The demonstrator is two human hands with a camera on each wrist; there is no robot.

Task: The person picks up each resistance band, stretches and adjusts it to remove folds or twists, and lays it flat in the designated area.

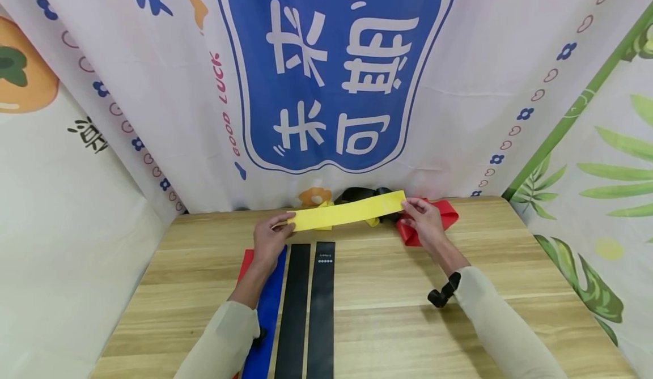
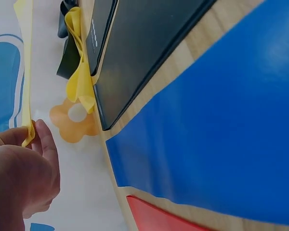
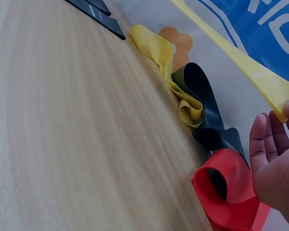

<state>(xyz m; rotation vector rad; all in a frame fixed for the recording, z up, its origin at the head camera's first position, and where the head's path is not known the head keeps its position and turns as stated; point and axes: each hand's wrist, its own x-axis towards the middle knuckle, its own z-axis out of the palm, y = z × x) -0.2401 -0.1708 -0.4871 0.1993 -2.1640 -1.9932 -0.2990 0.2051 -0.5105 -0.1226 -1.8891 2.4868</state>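
Note:
A yellow resistance band [image 1: 347,211] is stretched out flat in the air between both hands, above the back of the table. My left hand [image 1: 270,237] pinches its left end between thumb and fingers, and my right hand [image 1: 425,220] pinches the right end, a little higher. Below the left hand, a blue band [image 1: 270,311] and two black bands [image 1: 293,311] lie flat side by side, running toward the front edge. A red band [image 2: 156,216] shows partly at the far left, with the left arm covering some of it in the head view.
Along the table's back edge lie a crumpled yellow band [image 3: 156,45], a twisted black band [image 3: 197,86] and a looped red band [image 3: 226,185]. Behind them hangs a printed white curtain [image 1: 474,84]. The wooden tabletop [image 1: 398,322] extends to the right of the flat bands.

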